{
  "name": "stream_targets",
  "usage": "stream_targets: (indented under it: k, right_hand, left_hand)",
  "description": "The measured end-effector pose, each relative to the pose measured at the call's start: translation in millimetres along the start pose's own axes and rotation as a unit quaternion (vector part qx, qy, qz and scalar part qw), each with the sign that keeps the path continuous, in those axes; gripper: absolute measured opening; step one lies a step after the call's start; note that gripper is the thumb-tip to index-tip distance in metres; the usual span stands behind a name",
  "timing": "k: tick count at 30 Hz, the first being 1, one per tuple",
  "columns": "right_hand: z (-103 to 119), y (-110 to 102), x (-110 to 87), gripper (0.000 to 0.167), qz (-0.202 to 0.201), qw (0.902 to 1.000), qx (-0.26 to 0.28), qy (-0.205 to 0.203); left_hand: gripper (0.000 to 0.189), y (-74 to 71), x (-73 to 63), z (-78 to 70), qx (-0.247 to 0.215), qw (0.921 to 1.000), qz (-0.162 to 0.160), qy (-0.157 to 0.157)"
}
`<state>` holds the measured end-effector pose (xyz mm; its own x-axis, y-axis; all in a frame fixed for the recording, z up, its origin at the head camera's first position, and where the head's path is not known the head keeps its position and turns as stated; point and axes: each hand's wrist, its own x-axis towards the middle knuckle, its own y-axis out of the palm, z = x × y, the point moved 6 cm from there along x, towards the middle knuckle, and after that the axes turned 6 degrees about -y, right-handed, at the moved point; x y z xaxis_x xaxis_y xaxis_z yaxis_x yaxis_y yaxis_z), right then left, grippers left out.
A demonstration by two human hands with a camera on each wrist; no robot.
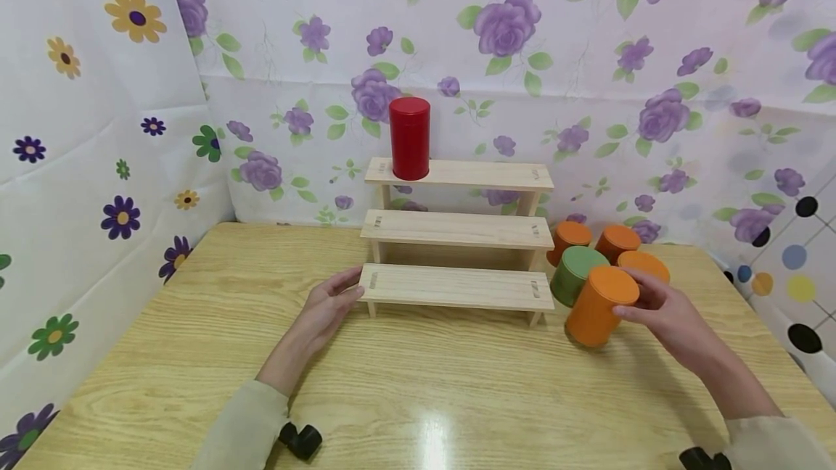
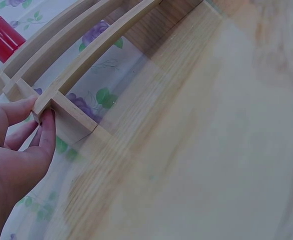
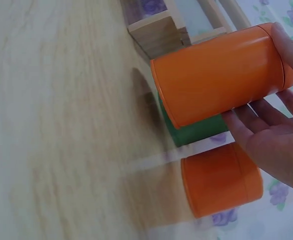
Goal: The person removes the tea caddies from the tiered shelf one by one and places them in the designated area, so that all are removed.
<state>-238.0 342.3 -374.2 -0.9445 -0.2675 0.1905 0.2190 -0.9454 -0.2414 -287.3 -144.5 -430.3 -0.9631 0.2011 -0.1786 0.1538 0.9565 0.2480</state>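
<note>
A three-tier wooden shelf point(image 1: 457, 286) stands at the middle of the table. My left hand point(image 1: 329, 308) pinches the left end of its lowest board, thumb on top and fingers beneath, as the left wrist view shows. On the left of the top board stands a red canister point(image 1: 410, 138). To the right of the shelf, my right hand point(image 1: 666, 318) grips an orange canister point(image 1: 597, 310) near its lid, thumb on one side and fingers on the other. In the right wrist view this orange canister point(image 3: 216, 75) is tilted, its base close over the table.
Behind the held canister stand a green canister point(image 1: 575, 274) and several more orange canisters, one orange canister point(image 1: 570, 238) at the back beside the shelf. Flowered cloth point(image 1: 294, 35) hangs behind the wooden table point(image 1: 418, 383) and along its sides.
</note>
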Motion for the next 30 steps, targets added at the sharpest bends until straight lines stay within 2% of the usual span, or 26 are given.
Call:
stream_targets:
  k: [4, 16, 24, 30]
  right_hand:
    - [-5.7, 1.1, -1.3, 0.054, 0.001, 0.9993, 0.038, -0.002]
    - [-12.3, 1.6, -4.7, 0.055, 0.011, 0.9993, 0.036, -0.008]
    - [-14.0, -0.5, -4.2, 0.065, 0.007, 0.9983, -0.057, 0.01]
    - [-13.0, -0.4, -5.3, 0.063, 0.016, 0.9976, -0.065, 0.019]
  left_hand:
    - [0.053, -0.1, 0.1, 0.3, -0.003, 1.0, 0.0, -0.001]
    - [0.053, -0.6, 0.5, 1.7, -0.004, 1.0, -0.003, -0.002]
    - [0.054, -0.6, 0.2, 0.9, 0.0, 1.0, -0.002, -0.001]
    - [0.054, -0.7, 0.6, 2.1, 0.002, 1.0, -0.004, 0.003]
